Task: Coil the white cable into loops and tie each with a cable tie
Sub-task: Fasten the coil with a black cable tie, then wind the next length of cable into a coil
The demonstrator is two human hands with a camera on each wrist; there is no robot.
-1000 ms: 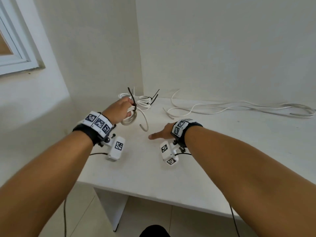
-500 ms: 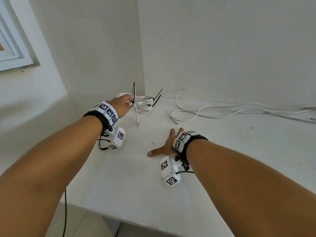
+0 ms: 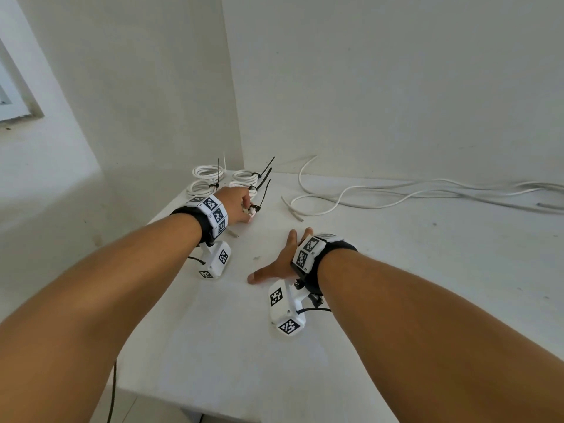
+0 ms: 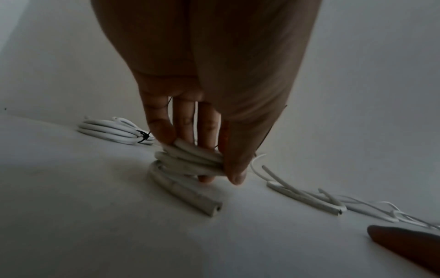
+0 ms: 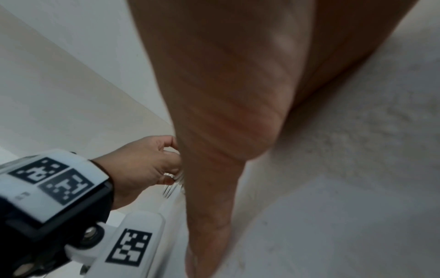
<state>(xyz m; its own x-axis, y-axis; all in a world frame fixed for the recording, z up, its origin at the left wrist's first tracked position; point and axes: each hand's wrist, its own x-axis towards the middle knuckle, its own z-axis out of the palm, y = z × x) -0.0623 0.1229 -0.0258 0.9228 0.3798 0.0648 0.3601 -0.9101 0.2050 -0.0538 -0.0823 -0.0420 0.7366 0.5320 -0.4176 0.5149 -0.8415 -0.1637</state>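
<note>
Your left hand [image 4: 190, 116] pinches a tied coil of white cable [image 4: 190, 159] between thumb and fingers, low against the desk [image 3: 213, 346] near its far left corner, just in front of three other tied coils [image 3: 207, 172]. Your right hand [image 3: 282, 261] lies spread flat on the desk, apart from the loose cable [image 3: 381, 199] along the far edge.

Head view bright, even daylight, soft shadows under forearms on table [image 3: 396, 270]; wide-angle bending at edges, forearms stretched. Left wrist view dim, grainy, palm in shadow. Right wrist view dim, motion-blurred, close palm out of focus.
</note>
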